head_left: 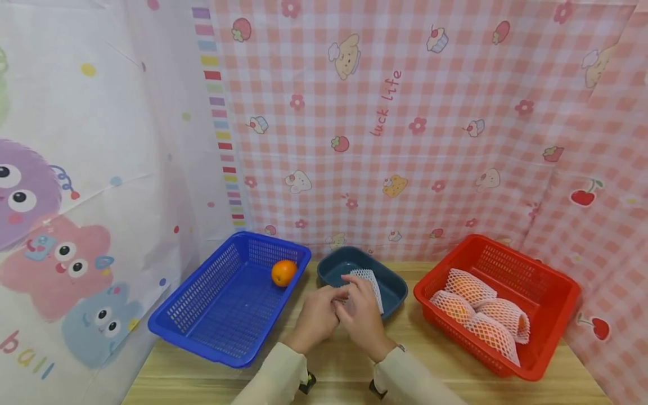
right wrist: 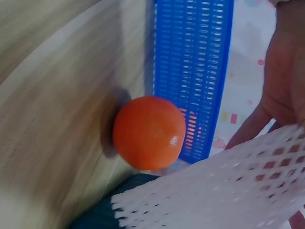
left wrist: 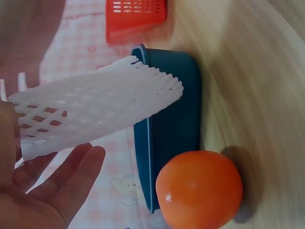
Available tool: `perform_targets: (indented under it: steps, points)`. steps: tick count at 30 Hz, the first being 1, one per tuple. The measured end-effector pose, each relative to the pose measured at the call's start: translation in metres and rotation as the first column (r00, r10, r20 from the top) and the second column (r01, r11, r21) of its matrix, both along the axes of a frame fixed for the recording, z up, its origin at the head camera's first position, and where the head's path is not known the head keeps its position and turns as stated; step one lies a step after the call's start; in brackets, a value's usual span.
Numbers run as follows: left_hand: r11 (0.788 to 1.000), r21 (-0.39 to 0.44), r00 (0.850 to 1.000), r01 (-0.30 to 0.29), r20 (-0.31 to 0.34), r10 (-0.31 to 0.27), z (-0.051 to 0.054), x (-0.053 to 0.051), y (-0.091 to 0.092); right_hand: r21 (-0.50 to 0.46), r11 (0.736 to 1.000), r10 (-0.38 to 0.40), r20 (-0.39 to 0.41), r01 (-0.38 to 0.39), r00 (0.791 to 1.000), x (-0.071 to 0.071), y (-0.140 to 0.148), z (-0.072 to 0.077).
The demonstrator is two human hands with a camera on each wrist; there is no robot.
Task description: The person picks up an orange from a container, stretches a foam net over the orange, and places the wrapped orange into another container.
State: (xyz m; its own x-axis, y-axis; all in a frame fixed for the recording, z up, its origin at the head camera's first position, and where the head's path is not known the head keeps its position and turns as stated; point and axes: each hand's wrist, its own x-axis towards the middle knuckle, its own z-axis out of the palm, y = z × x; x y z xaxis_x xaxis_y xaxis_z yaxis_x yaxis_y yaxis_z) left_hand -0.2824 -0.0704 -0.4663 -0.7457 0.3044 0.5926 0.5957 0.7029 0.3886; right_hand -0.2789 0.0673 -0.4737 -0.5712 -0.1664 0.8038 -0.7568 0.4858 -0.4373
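My left hand (head_left: 316, 318) and right hand (head_left: 364, 323) meet in front of the teal tray (head_left: 397, 286). Between them the fingers pinch a white foam net sleeve (left wrist: 100, 105), which looks slack, with its toothed end hanging free. A bare orange (left wrist: 200, 191) sits on the table just below the hands, by the tray; the hands cover it in the head view. White foam netting (head_left: 374, 287) shows over the tray behind my right hand; whether it is the same sleeve I cannot tell.
At left stands a blue basket (head_left: 217, 306) with one bare orange (head_left: 284, 273) near its right wall. A red basket (head_left: 552, 315) at right holds several net-wrapped oranges (head_left: 491, 337). Patterned cloth (head_left: 385, 157) hangs behind the wooden table.
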Motion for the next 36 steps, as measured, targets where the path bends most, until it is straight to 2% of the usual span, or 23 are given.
perform_targets:
  steps: [3, 6, 9, 12, 14, 16, 18, 20, 22, 25, 28, 31, 33, 36]
  points:
    - [1.000, 0.031, 0.999, 0.001, 0.038, -0.002, 0.001, 0.001, -0.002, 0.043, 0.999, -0.028, -0.031, 0.029, 0.999, -0.004, 0.002, -0.002]
    - [0.994, 0.107, 0.987, 0.022, 0.158, -0.039, 0.000, 0.002, -0.007, 0.089, 0.995, -0.048, -0.021, 0.050, 0.999, -0.008, 0.011, -0.003]
    - [0.981, 0.190, 0.961, 0.040, 0.263, -0.090, 0.002, 0.002, -0.011, 0.125, 0.991, -0.055, 0.063, 0.047, 0.997, -0.010, 0.023, -0.002]
    - [0.963, 0.262, 0.938, 0.063, 0.314, -0.147, 0.003, 0.001, -0.013, 0.139, 0.990, -0.054, 0.178, 0.029, 0.983, -0.010, 0.035, -0.001]
    - [0.948, 0.311, 0.924, 0.071, 0.336, -0.180, 0.003, 0.001, -0.013, 0.110, 0.994, -0.024, 0.263, -0.005, 0.965, -0.010, 0.040, -0.001]
    - [0.925, 0.372, 0.904, 0.079, 0.364, -0.223, 0.001, 0.001, -0.014, 0.064, 0.997, 0.019, 0.358, -0.045, 0.934, -0.010, 0.044, -0.001]
    - [0.895, 0.438, 0.881, 0.085, 0.387, -0.273, 0.000, 0.001, -0.014, 0.008, 0.996, 0.071, 0.453, -0.084, 0.889, -0.009, 0.046, -0.002]
    - [0.856, 0.509, 0.853, 0.089, 0.405, -0.329, -0.001, 0.001, -0.014, -0.033, 0.992, 0.118, 0.537, -0.119, 0.835, -0.008, 0.047, -0.003]
    - [0.821, 0.564, 0.829, 0.084, 0.417, -0.372, -0.002, 0.001, -0.014, -0.058, 0.986, 0.160, 0.589, -0.156, 0.792, -0.009, 0.048, -0.004]
    - [0.775, 0.627, 0.804, 0.079, 0.419, -0.421, -0.003, 0.002, -0.015, -0.083, 0.975, 0.214, 0.623, -0.208, 0.753, -0.008, 0.048, -0.007]
    - [0.751, 0.657, 0.794, 0.071, 0.418, -0.441, 0.003, 0.007, -0.015, -0.106, 0.964, 0.253, 0.638, -0.242, 0.727, -0.008, 0.047, -0.010]
    - [0.736, 0.673, 0.788, 0.074, 0.413, -0.457, 0.011, 0.014, -0.016, -0.112, 0.961, 0.263, 0.650, -0.253, 0.713, -0.008, 0.044, -0.013]
    - [0.739, 0.669, 0.788, 0.082, 0.410, -0.459, 0.016, 0.017, -0.016, -0.109, 0.961, 0.261, 0.649, -0.253, 0.714, -0.008, 0.042, -0.016]
    - [0.738, 0.667, 0.793, 0.098, 0.397, -0.463, 0.015, 0.017, -0.017, -0.099, 0.966, 0.246, 0.637, -0.240, 0.731, -0.009, 0.038, -0.021]
